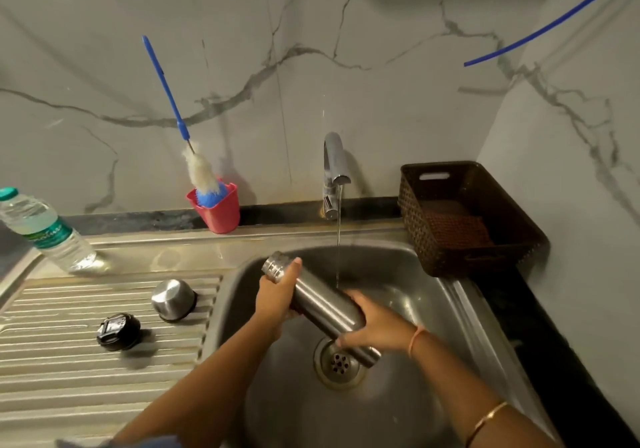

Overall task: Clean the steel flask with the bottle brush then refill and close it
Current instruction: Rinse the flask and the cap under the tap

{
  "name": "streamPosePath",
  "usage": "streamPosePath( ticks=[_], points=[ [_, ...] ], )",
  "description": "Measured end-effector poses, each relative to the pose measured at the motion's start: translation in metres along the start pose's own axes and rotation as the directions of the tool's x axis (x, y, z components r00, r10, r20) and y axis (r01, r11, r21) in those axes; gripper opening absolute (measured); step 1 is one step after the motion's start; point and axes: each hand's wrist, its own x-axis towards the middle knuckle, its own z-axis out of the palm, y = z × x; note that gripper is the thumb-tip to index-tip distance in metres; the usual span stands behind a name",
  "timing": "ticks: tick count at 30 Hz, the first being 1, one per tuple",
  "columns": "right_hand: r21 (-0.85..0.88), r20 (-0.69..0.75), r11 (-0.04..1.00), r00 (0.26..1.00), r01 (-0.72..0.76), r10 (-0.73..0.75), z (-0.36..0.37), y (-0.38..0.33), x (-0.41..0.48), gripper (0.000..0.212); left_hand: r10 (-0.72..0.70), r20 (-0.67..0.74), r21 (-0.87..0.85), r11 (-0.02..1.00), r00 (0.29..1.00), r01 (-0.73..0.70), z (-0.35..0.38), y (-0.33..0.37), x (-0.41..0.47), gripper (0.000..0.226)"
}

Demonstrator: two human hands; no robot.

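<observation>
The steel flask (320, 304) lies tilted over the sink basin (408, 267), its open threaded mouth at the upper left, its base above the drain. My left hand (277, 295) grips it near the neck. My right hand (375, 323) grips the lower body. A thin stream from the tap (333, 167) falls just right of the flask. The bottle brush (199, 167) with a blue handle stands in a red cup (220, 210) at the wall. On the drainboard lie the steel cup lid (172, 298) and the black stopper (118, 330).
A clear plastic water bottle (45, 229) with a green cap stands at the left on the drainboard (69, 371). A dark brown woven basket (467, 219) sits right of the sink. A blue tube (554, 20) hangs across the upper right wall.
</observation>
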Motion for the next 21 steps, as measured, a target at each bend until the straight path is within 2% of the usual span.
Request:
streamPosePath(
  ticks=[1,3,6,8,11,13,15,17,18,20,21],
  points=[
    [-0.020,0.004,1.000,1.000,-0.009,0.009,-0.010,-0.005,-0.005,0.092,-0.108,0.001,-0.083,0.991,0.994,0.108,-0.002,-0.005,0.003,0.073],
    [-0.010,-0.117,1.000,0.993,-0.010,0.008,-0.032,-0.017,-0.014,0.084,-0.271,0.065,-0.248,0.928,0.960,0.279,-0.002,-0.011,0.005,0.067],
    [0.120,-0.316,0.984,0.945,0.134,-0.091,-0.047,-0.029,-0.024,0.064,-0.433,0.210,-0.452,0.752,0.877,0.479,0.006,-0.020,0.003,0.063],
    [0.118,-0.431,0.957,0.882,0.265,-0.191,-0.044,-0.035,-0.023,0.060,-0.480,0.272,-0.490,0.677,0.834,0.550,0.016,-0.024,0.004,0.067],
    [-0.056,-0.559,0.954,0.783,0.293,-0.273,-0.037,-0.043,-0.012,0.062,-0.506,0.332,-0.457,0.651,0.796,0.605,0.028,-0.033,0.012,0.068],
    [-0.058,-0.565,0.945,0.770,0.322,-0.297,-0.035,-0.051,-0.001,0.067,-0.504,0.397,-0.439,0.630,0.767,0.641,0.032,-0.036,0.015,0.068],
    [0.060,-0.541,0.936,0.799,0.348,-0.262,-0.036,-0.058,0.011,0.074,-0.495,0.423,-0.428,0.630,0.759,0.649,0.033,-0.034,0.019,0.070],
    [0.158,-0.530,0.929,0.823,0.334,-0.205,-0.040,-0.065,0.024,0.071,-0.507,0.404,-0.349,0.683,0.761,0.641,0.034,-0.028,0.021,0.075],
    [0.178,-0.522,0.935,0.835,0.307,-0.175,-0.043,-0.068,0.032,0.069,-0.530,0.379,-0.237,0.737,0.758,0.633,0.033,-0.025,0.022,0.080],
    [0.172,-0.505,0.956,0.854,0.237,-0.121,-0.054,-0.071,0.045,0.067,-0.528,0.274,0.103,0.847,0.804,0.521,0.029,-0.018,0.018,0.084],
    [0.173,-0.500,0.963,0.861,0.206,-0.095,-0.060,-0.073,0.051,0.066,-0.461,0.239,0.260,0.878,0.855,0.401,0.029,-0.014,0.013,0.082]
  ],
)
